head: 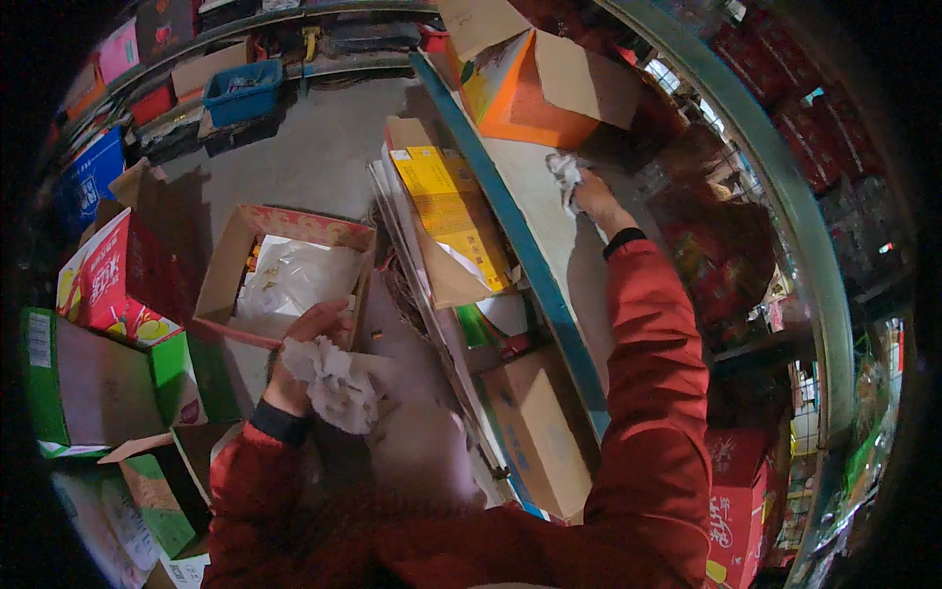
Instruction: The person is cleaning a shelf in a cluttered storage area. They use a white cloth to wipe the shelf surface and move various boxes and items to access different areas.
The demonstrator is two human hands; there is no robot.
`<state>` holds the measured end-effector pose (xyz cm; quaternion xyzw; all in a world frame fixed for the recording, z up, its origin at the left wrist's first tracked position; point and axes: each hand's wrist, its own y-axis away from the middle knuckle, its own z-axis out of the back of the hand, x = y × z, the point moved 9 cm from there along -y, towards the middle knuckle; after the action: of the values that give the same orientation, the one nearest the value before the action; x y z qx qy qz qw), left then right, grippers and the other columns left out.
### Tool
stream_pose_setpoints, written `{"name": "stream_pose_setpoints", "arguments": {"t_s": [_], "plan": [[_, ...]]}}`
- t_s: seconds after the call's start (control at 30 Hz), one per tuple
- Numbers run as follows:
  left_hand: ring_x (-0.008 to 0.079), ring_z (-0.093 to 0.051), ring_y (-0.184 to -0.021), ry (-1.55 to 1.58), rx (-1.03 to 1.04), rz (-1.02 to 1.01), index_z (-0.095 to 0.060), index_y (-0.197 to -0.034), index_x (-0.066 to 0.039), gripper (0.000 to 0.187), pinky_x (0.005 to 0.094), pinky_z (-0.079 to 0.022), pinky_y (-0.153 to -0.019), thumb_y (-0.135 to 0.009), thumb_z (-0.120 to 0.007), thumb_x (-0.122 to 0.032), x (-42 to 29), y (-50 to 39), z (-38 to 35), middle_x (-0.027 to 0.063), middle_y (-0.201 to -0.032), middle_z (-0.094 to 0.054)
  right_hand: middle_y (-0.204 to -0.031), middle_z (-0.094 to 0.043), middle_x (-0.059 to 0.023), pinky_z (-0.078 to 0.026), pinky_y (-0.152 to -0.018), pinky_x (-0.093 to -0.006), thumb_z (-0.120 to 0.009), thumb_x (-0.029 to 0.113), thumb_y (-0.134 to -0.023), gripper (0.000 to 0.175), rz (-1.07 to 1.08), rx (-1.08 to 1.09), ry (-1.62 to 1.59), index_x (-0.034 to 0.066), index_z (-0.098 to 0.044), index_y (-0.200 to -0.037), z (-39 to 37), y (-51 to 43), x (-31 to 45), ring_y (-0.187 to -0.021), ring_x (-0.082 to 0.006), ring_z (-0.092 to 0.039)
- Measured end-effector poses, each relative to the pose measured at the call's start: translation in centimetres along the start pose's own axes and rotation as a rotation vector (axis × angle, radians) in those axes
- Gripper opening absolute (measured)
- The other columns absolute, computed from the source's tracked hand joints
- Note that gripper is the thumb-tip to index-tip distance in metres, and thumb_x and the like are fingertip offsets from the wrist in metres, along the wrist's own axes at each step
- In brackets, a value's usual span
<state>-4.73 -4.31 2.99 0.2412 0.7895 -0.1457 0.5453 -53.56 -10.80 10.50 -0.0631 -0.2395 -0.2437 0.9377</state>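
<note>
My right hand point(597, 197) presses a crumpled white tissue or cloth point(564, 171) against the pale shelf board point(526, 180). That arm reaches over the shelf's blue-green front edge point(515, 206). Nearer my body, my left hand point(320, 322) has a second crumpled white wad point(342, 390) at its palm and wrist, and its grip is partly hidden by the wad. Just beyond that hand stands an open cardboard box point(213, 294) with clear plastic packaging point(294, 276) inside. An orange carton point(544, 118) with raised flaps sits on the shelf past my right hand.
Below the shelf edge lie a flattened yellow carton point(449, 206) and a brown cardboard box point(541, 434). Several open cartons crowd the left, including a red one point(107, 276) and a green one point(103, 383). A blue plastic bin point(243, 92) stands farther back. A metal upright point(802, 177) rises at right.
</note>
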Motion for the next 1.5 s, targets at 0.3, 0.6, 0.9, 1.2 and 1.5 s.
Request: {"name": "stream_pose_setpoints", "arguments": {"t_s": [0.3, 0.6, 0.9, 1.2, 1.5], "plan": [[0.0152, -0.051, -0.096, -0.174, 0.088, -0.082, -0.055, -0.109, -0.003, 0.029, 0.0276, -0.044, -0.082, -0.081, -0.049, -0.006, -0.6, 0.6, -1.6, 0.0065, -0.108, -0.050, -0.112, -0.057, -0.0159, -0.044, -0.085, -0.0343, -0.057, 0.011, -0.075, 0.041, 0.186, -0.102, 0.274, 0.0126, -0.055, -0.116, -1.9, 4.7, 6.5, -0.100, -0.0312, -0.056], [0.0131, -0.052, -0.094, 0.265, 0.115, 0.023, -0.055, -0.109, -0.003, 0.028, 0.0255, -0.043, -0.082, -0.087, -0.044, -0.016, 1.4, 0.2, -2.0, 0.0044, -0.105, -0.052, -0.090, -0.065, -0.0129, -0.047, -0.072, -0.0301, -0.066, 0.008, -0.069, 0.040, 0.074, -0.184, 0.188, 0.0082, -0.059, -0.109, -2.5, 6.7, 7.3, -0.081, -0.0239, -0.062], [0.0130, -0.054, -0.086, 0.443, 0.142, 0.047, -0.055, -0.111, -0.005, 0.031, 0.0241, -0.045, -0.076, -0.088, -0.044, -0.024, 2.4, -1.1, -0.7, 0.0032, -0.094, -0.057, -0.092, -0.060, -0.0102, -0.049, -0.064, -0.0345, -0.047, 0.004, -0.084, 0.023, -0.036, -0.076, -0.960, 0.0006, -0.051, -0.106, 3.0, 6.5, 3.2, -0.076, -0.0220, -0.060], [0.0149, -0.056, -0.082, 0.522, 0.137, 0.086, -0.055, -0.110, -0.006, 0.030, 0.0257, -0.047, -0.073, -0.089, -0.043, -0.023, 4.3, -1.7, -0.4, 0.0044, -0.092, -0.058, -0.093, -0.061, -0.0080, -0.050, -0.069, -0.0422, -0.044, 0.008, -0.087, 0.021, -0.252, 0.152, -1.085, 0.0047, -0.054, -0.105, 2.8, 9.5, -2.7, -0.086, -0.0228, -0.060], [0.0156, -0.057, -0.083, 0.524, 0.167, 0.048, -0.056, -0.108, -0.006, 0.027, 0.0256, -0.048, -0.075, -0.089, -0.043, -0.020, 4.9, -2.3, 0.1, 0.0057, -0.092, -0.059, -0.106, -0.060, -0.0179, -0.044, -0.082, -0.0397, -0.049, 0.017, -0.075, 0.038, -0.040, -0.411, 0.181, 0.0037, -0.057, -0.109, 9.2, 9.0, -5.3, -0.097, -0.0330, -0.057]]}}
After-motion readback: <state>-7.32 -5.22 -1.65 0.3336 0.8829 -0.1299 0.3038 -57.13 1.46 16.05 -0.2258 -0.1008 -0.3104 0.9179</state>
